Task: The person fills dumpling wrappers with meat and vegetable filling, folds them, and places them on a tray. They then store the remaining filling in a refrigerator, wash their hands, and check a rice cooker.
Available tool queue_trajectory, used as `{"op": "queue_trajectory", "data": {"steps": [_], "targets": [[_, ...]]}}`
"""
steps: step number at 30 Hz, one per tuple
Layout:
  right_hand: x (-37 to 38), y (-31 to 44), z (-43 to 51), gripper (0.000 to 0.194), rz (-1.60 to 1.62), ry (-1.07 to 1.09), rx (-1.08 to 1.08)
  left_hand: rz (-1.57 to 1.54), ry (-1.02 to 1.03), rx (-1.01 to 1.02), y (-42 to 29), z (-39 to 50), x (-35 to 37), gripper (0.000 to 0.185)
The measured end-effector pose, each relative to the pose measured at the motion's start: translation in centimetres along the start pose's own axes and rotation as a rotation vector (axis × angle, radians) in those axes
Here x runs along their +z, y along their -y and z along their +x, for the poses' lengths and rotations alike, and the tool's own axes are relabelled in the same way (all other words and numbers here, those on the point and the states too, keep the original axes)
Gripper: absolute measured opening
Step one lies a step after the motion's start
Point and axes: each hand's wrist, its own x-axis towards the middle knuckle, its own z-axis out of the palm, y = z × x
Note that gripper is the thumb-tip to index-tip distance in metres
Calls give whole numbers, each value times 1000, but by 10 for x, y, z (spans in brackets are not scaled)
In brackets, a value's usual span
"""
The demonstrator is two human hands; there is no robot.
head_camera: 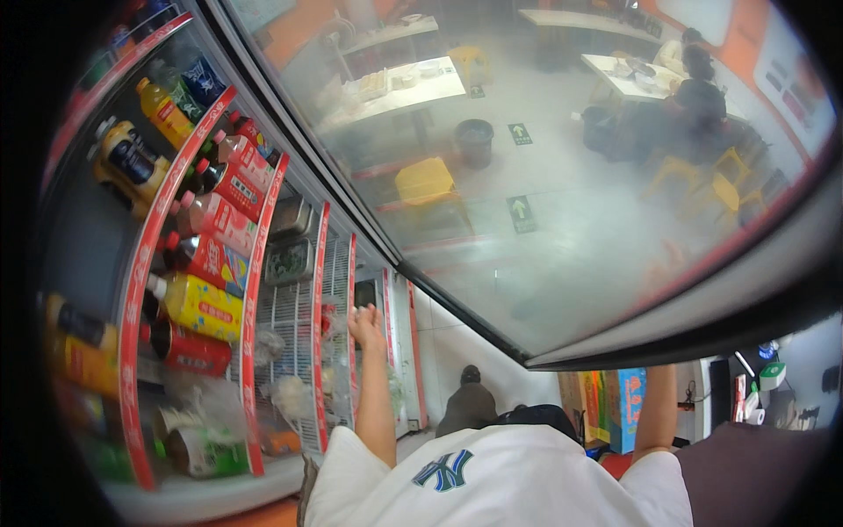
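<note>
My left hand (367,324) reaches in at the lower shelves of an open drinks fridge, beside a red shelf strip (352,283). Its fingers are slightly curled and apart, and no object shows in it. Close by are wire shelves (336,263) and a dark container (365,296). The fridge's glass door (527,263) stands swung open and is fogged. My right forearm (658,402) goes up behind the door's lower frame. A faint blur shows through the glass where the right hand may be; its grip cannot be made out.
Bottled drinks (204,309) crowd the upper shelves; lidded containers (290,260) sit lower. Through the glass appear white tables (408,85), a yellow stool (427,181), a black bin (474,141) and seated people (698,92). Colourful boxes (602,405) stand near my right arm.
</note>
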Motion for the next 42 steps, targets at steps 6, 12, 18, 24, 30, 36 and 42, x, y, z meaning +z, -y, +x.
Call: {"op": "queue_trajectory", "data": {"steps": [6, 12, 18, 24, 30, 36, 42], "targets": [[9, 9, -48, 69, 81, 272, 76, 315, -202, -245, 102, -152, -69, 44], [54, 25, -98, 74, 146, 592, 115, 505, -369, -218, 97, -238, -170, 38], [102, 32, -153, 84, 168, 895, -25, 717, -305, -247, 77, -284, -238, 28], [169, 31, -187, 77, 391, 1253, 22, 1030, -422, -381, 71, -367, -298, 29], [188, 7, -150, 63, 309, 1513, -162, 1068, -450, -514, 86, -405, -300, 37], [178, -45, -40, 43, 71, 1299, -110, 1203, -210, -605, 110, -315, -241, 45], [136, -179, 109, 32, -121, 644, 65, 1339, 71, -597, 127, -126, -145, 54]]}}
